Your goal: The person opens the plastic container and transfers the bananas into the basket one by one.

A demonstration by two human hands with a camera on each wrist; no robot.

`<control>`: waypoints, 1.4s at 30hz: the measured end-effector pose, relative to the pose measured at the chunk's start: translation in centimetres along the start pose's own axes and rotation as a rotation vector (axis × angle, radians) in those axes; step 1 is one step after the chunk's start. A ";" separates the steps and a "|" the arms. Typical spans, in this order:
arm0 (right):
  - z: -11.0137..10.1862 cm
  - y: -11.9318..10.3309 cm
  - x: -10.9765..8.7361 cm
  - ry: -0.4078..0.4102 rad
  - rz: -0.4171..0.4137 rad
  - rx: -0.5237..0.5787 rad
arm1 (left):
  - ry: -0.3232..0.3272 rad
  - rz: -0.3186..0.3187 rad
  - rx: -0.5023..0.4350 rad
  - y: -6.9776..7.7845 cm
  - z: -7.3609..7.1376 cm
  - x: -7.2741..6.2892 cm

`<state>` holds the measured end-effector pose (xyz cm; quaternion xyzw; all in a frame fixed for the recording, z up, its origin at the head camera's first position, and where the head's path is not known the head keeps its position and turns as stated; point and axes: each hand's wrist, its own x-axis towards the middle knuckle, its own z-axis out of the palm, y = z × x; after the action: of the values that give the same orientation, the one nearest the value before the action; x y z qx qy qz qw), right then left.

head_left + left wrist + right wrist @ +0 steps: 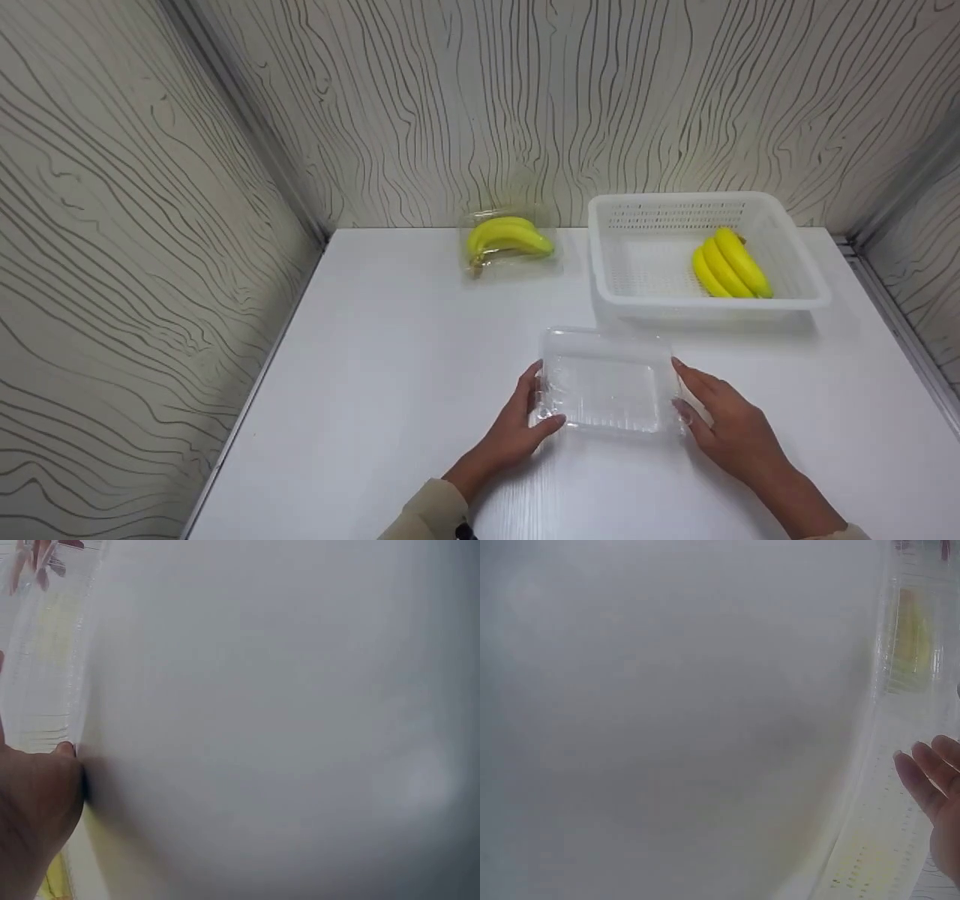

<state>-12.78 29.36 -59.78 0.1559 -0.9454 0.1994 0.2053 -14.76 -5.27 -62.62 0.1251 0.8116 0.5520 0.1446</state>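
Observation:
A clear plastic container (611,386) with a rectangular recessed base is between both hands over the white table. My left hand (517,424) grips its left side, thumb on the near left corner and fingers along the side. In the left wrist view, the thumb of the left hand (37,795) lies against the clear rim. At the opposite side, my right hand (731,424) touches the container's right edge with thumb and forefinger extended. Fairly straight, spread fingers of the right hand (934,780) appear in the right wrist view beside the clear plastic wall (881,667).
A white perforated basket (637,300) at the back right holds a bunch of yellow bananas (727,266). Left of it, near the back wall, another clear container (551,217) has bananas (514,232) inside. Wood-patterned walls (465,97) enclose the white table (375,360).

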 end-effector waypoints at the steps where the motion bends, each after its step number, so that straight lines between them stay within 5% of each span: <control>1: 0.0 0.0 -0.1 -0.007 0.010 0.006 | -0.003 -0.002 -0.005 0.0 0.0 0.0; 11: -0.2 0.0 0.0 -0.080 0.076 0.054 | -0.011 -0.025 -0.064 0.2 -0.1 0.3; 22: -1.0 0.0 0.0 -0.091 0.146 0.190 | -0.025 -0.025 -0.024 1.3 -0.9 -0.8; 30: -1.9 -0.6 0.1 -0.127 0.233 0.203 | 0.078 -0.015 -0.091 1.5 -1.6 -0.7; 42: -3.0 -1.2 0.2 -0.372 0.460 0.355 | 0.104 -0.046 -0.231 1.1 -2.0 -0.7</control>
<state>-11.58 29.61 -56.80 0.0056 -0.9277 0.3699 -0.0510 -14.84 -6.84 -60.78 0.0603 0.7517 0.6441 0.1285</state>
